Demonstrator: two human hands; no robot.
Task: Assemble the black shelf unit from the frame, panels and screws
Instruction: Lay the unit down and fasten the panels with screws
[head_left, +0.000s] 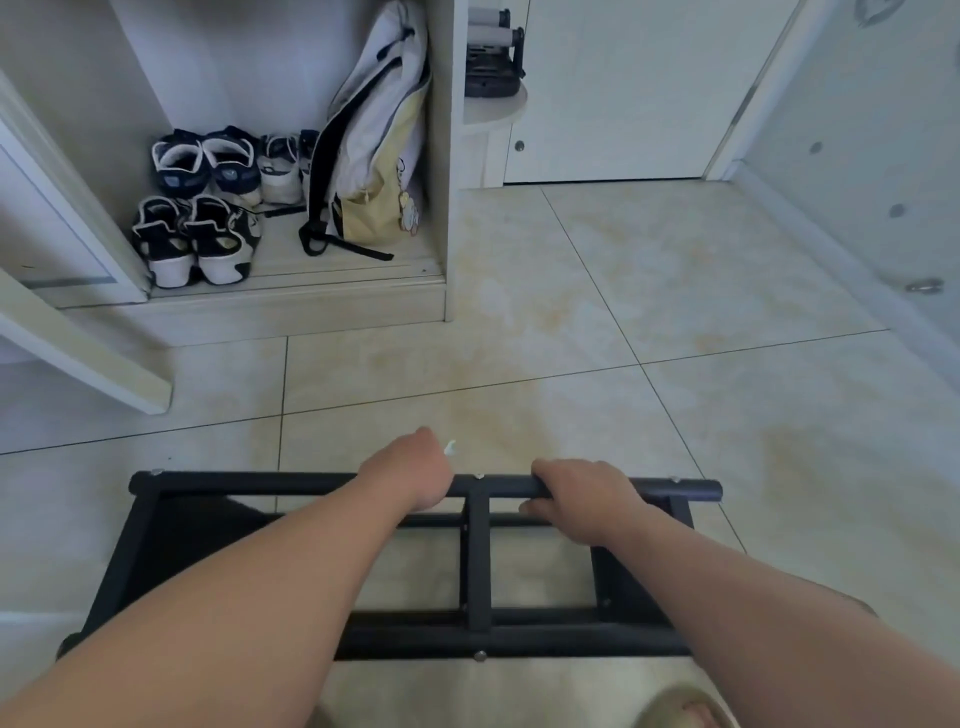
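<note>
The left hand (410, 470) and right hand (582, 493) both grip the top bar of the frame (478, 571), apparently steadying it on the floor (623, 405) beneath them; the next move likely needs one hand freed.

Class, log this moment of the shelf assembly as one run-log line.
phase: steadying frame | left hand: grips top bar | right hand: grips top bar | frame: on tiled floor

Soft, even daylight; wide-angle bending at edges.
</note>
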